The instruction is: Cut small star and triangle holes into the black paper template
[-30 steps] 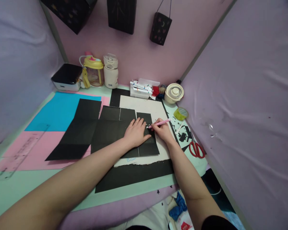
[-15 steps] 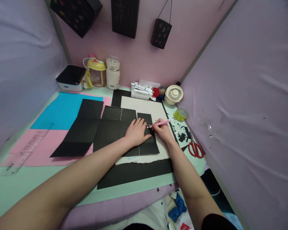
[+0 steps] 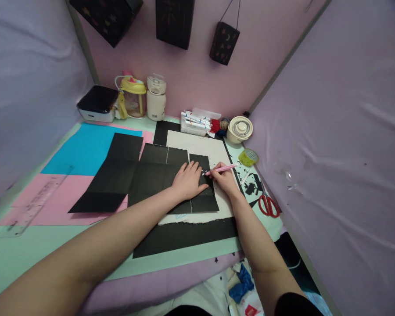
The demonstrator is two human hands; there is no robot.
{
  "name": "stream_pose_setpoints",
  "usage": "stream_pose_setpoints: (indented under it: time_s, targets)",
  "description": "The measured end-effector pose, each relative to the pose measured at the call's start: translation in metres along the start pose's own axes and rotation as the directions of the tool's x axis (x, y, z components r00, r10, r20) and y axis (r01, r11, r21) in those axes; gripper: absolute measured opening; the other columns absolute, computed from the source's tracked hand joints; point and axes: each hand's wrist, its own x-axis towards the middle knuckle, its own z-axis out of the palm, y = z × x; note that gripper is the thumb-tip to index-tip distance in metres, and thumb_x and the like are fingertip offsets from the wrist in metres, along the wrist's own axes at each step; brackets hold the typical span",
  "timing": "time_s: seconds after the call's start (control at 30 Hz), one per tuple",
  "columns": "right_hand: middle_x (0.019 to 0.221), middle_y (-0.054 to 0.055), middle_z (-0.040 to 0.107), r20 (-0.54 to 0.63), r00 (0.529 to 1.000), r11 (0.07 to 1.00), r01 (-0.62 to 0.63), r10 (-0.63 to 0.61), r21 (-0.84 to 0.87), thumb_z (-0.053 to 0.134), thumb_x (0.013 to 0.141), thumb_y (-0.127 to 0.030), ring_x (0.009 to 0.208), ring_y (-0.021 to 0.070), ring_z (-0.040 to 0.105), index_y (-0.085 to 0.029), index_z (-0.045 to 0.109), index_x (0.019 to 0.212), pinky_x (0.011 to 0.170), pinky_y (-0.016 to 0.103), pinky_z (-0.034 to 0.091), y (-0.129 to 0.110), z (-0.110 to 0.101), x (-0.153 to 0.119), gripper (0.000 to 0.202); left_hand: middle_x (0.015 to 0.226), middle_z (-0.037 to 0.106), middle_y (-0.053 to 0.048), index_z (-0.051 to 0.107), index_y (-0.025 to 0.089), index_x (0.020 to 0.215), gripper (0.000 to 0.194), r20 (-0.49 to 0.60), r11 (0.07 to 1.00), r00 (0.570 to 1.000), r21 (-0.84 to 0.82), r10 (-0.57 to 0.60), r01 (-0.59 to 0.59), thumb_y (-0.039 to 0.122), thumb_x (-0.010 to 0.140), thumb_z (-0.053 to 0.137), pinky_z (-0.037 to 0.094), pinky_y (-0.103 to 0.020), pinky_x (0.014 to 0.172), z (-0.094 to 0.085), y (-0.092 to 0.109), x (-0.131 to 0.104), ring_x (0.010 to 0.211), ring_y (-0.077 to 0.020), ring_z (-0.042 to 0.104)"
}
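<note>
A creased sheet of black card (image 3: pixel 149 177) with slit flaps lies across the middle of the table, its right part over a white board (image 3: pixel 215 149). My left hand (image 3: pixel 187 182) rests flat on the card, fingers spread, pressing it down. In my right hand (image 3: pixel 224 179) is a slim pink pen-style craft knife (image 3: pixel 225 168), pinched by the fingers and slanted. Its tip meets the card just right of my left fingertips, where small white cut-outs show. The blade itself is too small to make out.
Red-handled scissors (image 3: pixel 268 206), black paper scraps (image 3: pixel 250 188) and a roll of yellow-green tape (image 3: pixel 248 157) lie at the right. A clear ruler (image 3: pixel 39 199) rests on pink paper at the left. Markers (image 3: pixel 195 120), bottles (image 3: pixel 156 98) and a lidded cream pot (image 3: pixel 239 129) line the back.
The whole view has shifted slightly. Both hands and the black card stay almost in place, with the craft knife still at the same small cut-outs.
</note>
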Motion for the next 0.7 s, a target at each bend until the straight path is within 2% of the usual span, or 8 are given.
stream_pose_setpoints:
  time_s: [0.7]
  targets:
    - [0.065,0.000,0.067,0.031,0.999,1.000,0.006,-0.005,-0.005,0.062,0.083,-0.033,0.062,0.0172,0.061,-0.022,0.050,0.073,0.063,0.029,0.045,-0.0052,0.0015,-0.0018,0.019,0.153,0.037,-0.016,0.047,0.010,0.140,0.070,-0.018,1.000,1.000,0.019,0.005,-0.004,0.059,0.091,0.044,0.018,-0.043,0.118,0.0033,-0.0001,0.0007,0.144,-0.0287,0.027]
